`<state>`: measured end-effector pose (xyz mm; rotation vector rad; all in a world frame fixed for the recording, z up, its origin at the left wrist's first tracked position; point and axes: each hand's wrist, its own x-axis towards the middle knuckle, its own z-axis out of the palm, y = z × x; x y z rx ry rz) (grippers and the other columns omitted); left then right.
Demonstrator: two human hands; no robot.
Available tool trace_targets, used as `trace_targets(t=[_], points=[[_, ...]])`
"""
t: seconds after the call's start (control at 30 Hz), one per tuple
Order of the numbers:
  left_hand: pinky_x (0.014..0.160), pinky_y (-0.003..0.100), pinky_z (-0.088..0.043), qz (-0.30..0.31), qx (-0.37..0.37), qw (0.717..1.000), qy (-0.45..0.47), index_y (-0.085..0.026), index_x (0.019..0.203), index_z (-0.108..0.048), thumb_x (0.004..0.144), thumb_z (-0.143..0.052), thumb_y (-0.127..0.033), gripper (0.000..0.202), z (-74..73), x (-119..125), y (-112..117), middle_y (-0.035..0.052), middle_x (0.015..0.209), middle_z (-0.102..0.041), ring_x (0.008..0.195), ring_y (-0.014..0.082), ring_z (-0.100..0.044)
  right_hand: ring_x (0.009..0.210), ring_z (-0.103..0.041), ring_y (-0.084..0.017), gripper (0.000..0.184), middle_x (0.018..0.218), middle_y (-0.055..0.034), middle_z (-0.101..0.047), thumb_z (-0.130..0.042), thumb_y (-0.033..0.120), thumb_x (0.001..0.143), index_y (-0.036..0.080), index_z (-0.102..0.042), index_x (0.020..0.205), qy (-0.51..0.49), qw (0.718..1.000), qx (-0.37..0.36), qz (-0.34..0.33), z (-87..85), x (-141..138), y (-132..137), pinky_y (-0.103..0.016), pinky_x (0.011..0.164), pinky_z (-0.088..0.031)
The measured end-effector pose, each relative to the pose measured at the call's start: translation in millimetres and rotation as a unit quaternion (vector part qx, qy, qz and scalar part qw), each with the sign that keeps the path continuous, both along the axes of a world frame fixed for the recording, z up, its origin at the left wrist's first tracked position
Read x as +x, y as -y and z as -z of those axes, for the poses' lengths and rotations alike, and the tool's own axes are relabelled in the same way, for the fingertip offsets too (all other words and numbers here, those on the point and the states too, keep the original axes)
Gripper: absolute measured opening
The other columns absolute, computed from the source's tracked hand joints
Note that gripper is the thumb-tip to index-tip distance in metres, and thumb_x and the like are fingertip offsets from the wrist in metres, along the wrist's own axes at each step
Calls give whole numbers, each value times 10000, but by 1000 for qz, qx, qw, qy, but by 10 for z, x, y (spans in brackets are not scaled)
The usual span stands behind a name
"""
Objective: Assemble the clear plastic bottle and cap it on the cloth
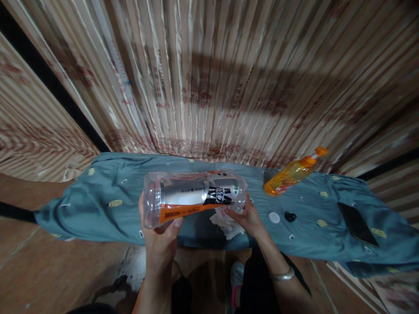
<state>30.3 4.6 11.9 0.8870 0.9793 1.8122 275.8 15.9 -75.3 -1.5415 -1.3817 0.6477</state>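
A large clear plastic bottle (193, 194) with a silver and orange label is held sideways above the cloth-covered table. My left hand (160, 240) grips its left end, with the thumb along the lower front side. At the other end, my right hand (245, 216) holds the bottle from below and the right side; some of its fingers are hidden behind it. A crumpled white cloth or tissue (228, 224) lies on the table beneath the bottle, near my right hand.
On the blue-green patterned cloth (98, 209) lie a white round cap (274, 217), a small black object (290, 216) and a dark phone (358, 223). An orange pump bottle (290, 175) stands at the back right. A striped curtain (209, 87) hangs behind.
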Motion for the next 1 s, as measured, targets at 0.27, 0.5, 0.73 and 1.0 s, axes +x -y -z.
trace_targets(t=[0.27,0.5,0.73,1.0], points=[[1135,549,-421,2,4,1000,13,-280,1336,-566,542,-928,-391,880,-9,5,17,107,1371,-614,1288,347,-580,1103,-695,-343,777,1242,-109,-717,-810,490,709,223,-486,1363,-18,1000,-9,-9,42,-9,7,-546,985,-546],[1149,553,-405,2,12,1000,21,-265,1305,-588,528,-936,-355,856,-17,16,9,102,1353,-622,1278,348,-586,1098,-701,-352,788,1213,-110,-732,-809,477,702,219,-491,1375,-12,1000,-16,-5,75,4,3,-546,942,-563],[1160,577,-384,-1,15,1000,14,-293,1315,-586,537,-933,-372,855,-8,16,10,98,1383,-614,1306,360,-570,1023,-722,-374,800,1143,-131,-756,-804,475,657,183,-514,1344,-30,999,-22,1,-27,-37,13,-549,892,-585],[1107,547,-465,0,14,1000,11,-294,1303,-584,538,-934,-389,846,-52,32,22,102,1396,-608,1316,371,-567,1039,-717,-363,743,1131,-99,-754,-812,499,640,219,-560,1280,-36,999,-7,11,12,-46,0,-552,934,-574]])
